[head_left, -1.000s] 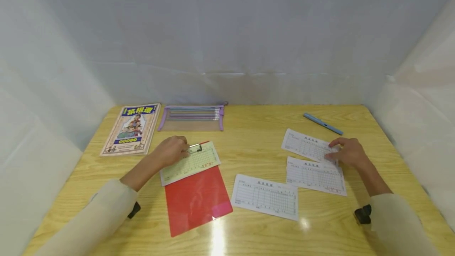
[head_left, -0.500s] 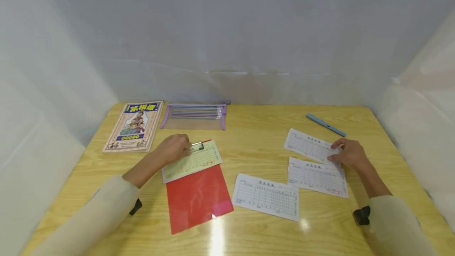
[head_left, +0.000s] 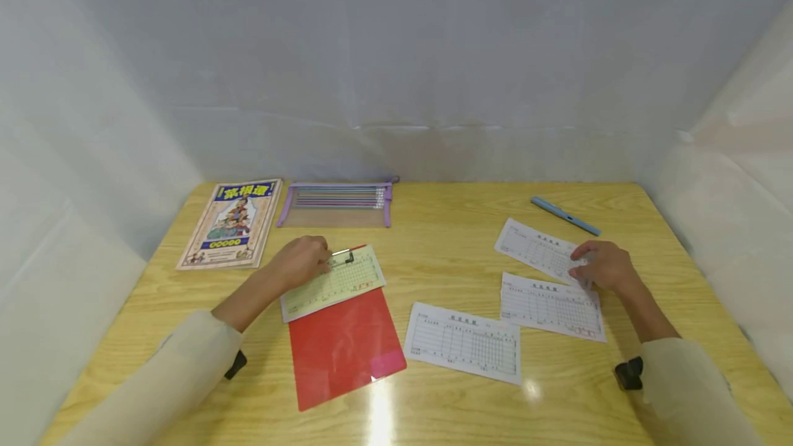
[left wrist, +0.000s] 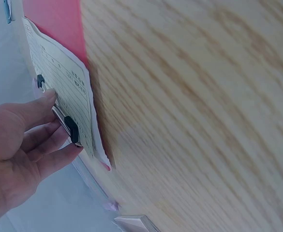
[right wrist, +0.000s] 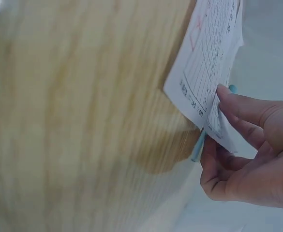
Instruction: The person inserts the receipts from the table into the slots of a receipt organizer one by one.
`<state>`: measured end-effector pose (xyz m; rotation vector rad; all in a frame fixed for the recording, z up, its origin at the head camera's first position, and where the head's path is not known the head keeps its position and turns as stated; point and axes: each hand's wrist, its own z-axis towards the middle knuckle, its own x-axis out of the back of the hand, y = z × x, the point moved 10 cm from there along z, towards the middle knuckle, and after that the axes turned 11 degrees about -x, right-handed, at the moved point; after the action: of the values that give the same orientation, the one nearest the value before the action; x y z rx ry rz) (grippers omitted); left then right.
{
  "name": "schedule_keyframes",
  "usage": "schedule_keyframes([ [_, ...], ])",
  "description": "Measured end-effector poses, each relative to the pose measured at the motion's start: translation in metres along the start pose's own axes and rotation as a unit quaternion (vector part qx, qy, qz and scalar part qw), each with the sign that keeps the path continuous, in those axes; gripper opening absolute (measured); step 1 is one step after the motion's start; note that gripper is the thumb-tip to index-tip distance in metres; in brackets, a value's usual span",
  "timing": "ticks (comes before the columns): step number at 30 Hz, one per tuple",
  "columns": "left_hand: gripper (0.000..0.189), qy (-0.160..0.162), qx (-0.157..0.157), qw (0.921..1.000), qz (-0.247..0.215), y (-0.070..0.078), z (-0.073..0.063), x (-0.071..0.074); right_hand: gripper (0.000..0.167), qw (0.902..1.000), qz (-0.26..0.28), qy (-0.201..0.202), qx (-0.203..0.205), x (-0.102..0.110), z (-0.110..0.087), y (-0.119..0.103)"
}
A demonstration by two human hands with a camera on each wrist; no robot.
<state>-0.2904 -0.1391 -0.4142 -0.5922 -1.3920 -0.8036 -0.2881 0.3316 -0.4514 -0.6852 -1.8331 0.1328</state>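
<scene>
My left hand [head_left: 300, 262] pinches the metal clip [head_left: 341, 257] at the top of a red clipboard [head_left: 343, 349]. In the left wrist view the thumb lies on the clip between its black end caps, with the fingers beneath. Under the clip lies a pale yellow printed form [head_left: 337, 288], with white paper edges below it. On the right, my right hand [head_left: 606, 266] pinches the right end of a white printed form [head_left: 535, 246] between thumb and fingers. Just in front of it lies a second white form [head_left: 551, 306], and a third white form [head_left: 463, 343] lies nearer the middle.
A book [head_left: 229, 226] with an illustrated cover lies at the back left. Beside it is a purple-edged clear pencil pouch [head_left: 334, 205] holding several pencils. A blue pen [head_left: 565, 216] lies behind the right-hand forms. White sheeting walls the wooden table [head_left: 446, 260] at the back and sides.
The white form in my right hand has turned slightly, its left end shifting a little toward the back. My left hand stays on the clip. The head view shifts slightly.
</scene>
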Motion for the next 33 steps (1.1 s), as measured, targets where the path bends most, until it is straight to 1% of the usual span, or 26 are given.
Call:
schedule_keyframes([
  [3,0.011,0.003,0.0,1.0,0.001,0.0,0.0,0.001,0.025,0.9999,-0.006,0.003,0.009,-0.001,-0.001,-0.004],
  [6,0.012,0.006,0.001,1.0,0.001,-0.001,0.0,0.001,0.021,0.9999,0.004,0.011,0.011,-0.002,-0.001,-0.007],
  [10,0.012,0.003,-0.001,1.0,0.002,0.0,0.0,-0.001,0.023,0.9994,0.014,0.024,0.023,0.0,-0.001,-0.01],
  [16,0.012,0.005,-0.003,1.0,0.005,0.001,0.0,0.0,0.032,0.9963,0.008,0.041,0.075,0.008,-0.001,-0.024],
  [19,0.012,0.007,-0.006,0.9999,0.008,0.001,0.0,0.001,0.034,0.9945,0.03,0.045,0.09,0.013,-0.005,-0.032],
  [22,0.012,0.005,-0.004,1.0,0.007,0.001,0.0,0.0,0.034,0.991,0.046,0.053,0.114,0.02,-0.011,-0.045],
  [25,0.012,0.003,-0.004,1.0,0.007,0.0,0.0,0.0,0.034,0.9854,0.062,0.055,0.149,0.026,-0.019,-0.063],
  [30,0.012,0.0,-0.002,0.9999,0.01,-0.001,0.0,-0.001,0.034,0.9752,0.092,0.045,0.196,0.03,-0.033,-0.098],
  [33,0.011,-0.003,0.0,1.0,0.009,-0.002,0.0,-0.003,0.034,0.9695,0.108,0.025,0.219,0.027,-0.041,-0.119],
])
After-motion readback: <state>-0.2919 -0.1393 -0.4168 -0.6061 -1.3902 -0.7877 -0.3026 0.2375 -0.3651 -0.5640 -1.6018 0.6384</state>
